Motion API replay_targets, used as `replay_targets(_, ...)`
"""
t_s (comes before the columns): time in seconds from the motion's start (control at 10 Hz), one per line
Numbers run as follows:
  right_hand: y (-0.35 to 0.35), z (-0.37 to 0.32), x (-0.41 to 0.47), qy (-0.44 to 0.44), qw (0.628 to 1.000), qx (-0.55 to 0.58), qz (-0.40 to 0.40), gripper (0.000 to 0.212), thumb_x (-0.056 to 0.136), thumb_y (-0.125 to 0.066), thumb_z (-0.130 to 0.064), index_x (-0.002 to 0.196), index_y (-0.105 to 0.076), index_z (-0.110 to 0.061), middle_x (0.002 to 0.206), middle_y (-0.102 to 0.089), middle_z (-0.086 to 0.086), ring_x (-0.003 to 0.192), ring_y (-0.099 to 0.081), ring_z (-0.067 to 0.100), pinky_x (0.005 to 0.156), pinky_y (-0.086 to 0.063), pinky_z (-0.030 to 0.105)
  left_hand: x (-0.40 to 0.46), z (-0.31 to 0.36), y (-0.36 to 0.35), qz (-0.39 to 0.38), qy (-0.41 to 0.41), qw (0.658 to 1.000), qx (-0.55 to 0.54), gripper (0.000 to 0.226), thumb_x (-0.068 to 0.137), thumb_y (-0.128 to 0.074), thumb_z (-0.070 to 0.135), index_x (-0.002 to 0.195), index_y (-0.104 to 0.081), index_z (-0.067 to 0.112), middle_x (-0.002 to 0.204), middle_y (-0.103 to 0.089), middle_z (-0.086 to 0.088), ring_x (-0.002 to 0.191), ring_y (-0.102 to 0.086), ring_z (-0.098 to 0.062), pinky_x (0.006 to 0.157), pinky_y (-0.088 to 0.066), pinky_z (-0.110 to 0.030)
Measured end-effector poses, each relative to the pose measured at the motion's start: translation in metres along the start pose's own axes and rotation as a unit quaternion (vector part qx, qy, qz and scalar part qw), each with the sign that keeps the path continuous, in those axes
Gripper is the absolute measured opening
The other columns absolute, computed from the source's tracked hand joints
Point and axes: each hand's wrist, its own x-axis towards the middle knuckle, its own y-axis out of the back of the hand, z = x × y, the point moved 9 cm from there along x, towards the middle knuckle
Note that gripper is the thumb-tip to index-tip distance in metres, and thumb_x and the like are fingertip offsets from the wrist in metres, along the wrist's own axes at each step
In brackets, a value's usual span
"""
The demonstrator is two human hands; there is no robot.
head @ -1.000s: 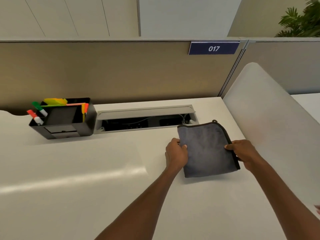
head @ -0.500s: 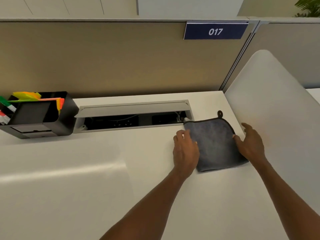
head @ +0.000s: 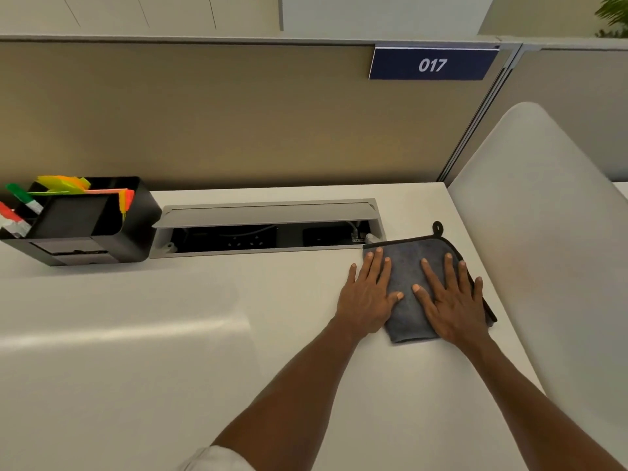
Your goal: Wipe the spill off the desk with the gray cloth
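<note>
A folded gray cloth [head: 407, 266] with black trim and a hanging loop lies flat on the white desk [head: 170, 351], near its back right corner. My left hand [head: 368, 294] rests flat with fingers spread on the cloth's left edge, partly on the desk. My right hand [head: 448, 297] lies flat on the cloth's right half, fingers spread. Neither hand grips the cloth. I see no spill on the desk; the area under the cloth is hidden.
An open cable tray [head: 268, 229] with a raised lid is set into the desk just behind the cloth. A black organizer [head: 102, 229] with markers and sticky notes stands at back left. A white divider panel [head: 543, 249] rises on the right, a partition with sign 017 [head: 431, 64] behind.
Both hands went from holding the cloth's side edges to lying flat on top of it. The cloth sits a little farther back and to the right on the desk.
</note>
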Motion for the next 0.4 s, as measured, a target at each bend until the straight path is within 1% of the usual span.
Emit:
replay_targets(0.1, 0.006, -0.002, 0.002, -0.001, 0.999, -0.023, -0.035, 0.070, 0.095, -0.011, -0.067, 0.153, 0.016, -0.040, 0.167, 0.009, 0.009, 0.154, 0.004, 0.034, 0.120, -0.003, 0.059, -0.013, -0.011, 0.014, 0.014, 0.017, 1.000, -0.016, 0.074, 0.100, -0.022, 0.054, 0.154, 0.010, 0.014, 0.162, 0.018, -0.009, 0.150, 0.015, -0.025, 0.122, 0.003, -0.046)
replay_targets(0.2, 0.018, -0.025, -0.013, 0.011, 0.999, -0.011, -0.028, 0.067, 0.102, -0.033, -0.050, 0.159, -0.009, -0.024, 0.166, -0.010, 0.014, 0.153, -0.010, 0.034, 0.121, -0.011, 0.055, -0.043, -0.038, 0.036, 0.065, 0.044, 0.997, -0.009, 0.072, 0.100, -0.023, 0.053, 0.155, 0.007, 0.017, 0.163, 0.017, -0.010, 0.150, 0.015, -0.026, 0.122, 0.003, -0.044)
replay_targets(0.3, 0.036, -0.066, -0.045, 0.009, 0.987, 0.159, 0.014, 0.045, 0.099, -0.056, -0.022, 0.140, -0.051, -0.005, 0.148, -0.048, 0.019, 0.139, -0.043, 0.035, 0.117, -0.033, 0.049, -0.074, -0.068, 0.060, 0.105, 0.073, 0.992, -0.001, 0.071, 0.101, -0.022, 0.052, 0.154, 0.008, 0.017, 0.162, 0.018, -0.010, 0.150, 0.017, -0.026, 0.122, 0.004, -0.043)
replay_targets(0.4, 0.037, -0.128, -0.101, 0.070, 0.964, 0.251, 0.054, 0.025, 0.091, -0.064, -0.004, 0.115, -0.071, -0.003, 0.121, -0.070, 0.014, 0.114, -0.065, 0.030, 0.105, -0.048, 0.046, -0.115, -0.101, 0.087, 0.156, 0.113, 0.981, -0.001, 0.071, 0.101, -0.021, 0.051, 0.154, 0.010, 0.017, 0.161, 0.020, -0.009, 0.149, 0.019, -0.025, 0.122, 0.005, -0.042)
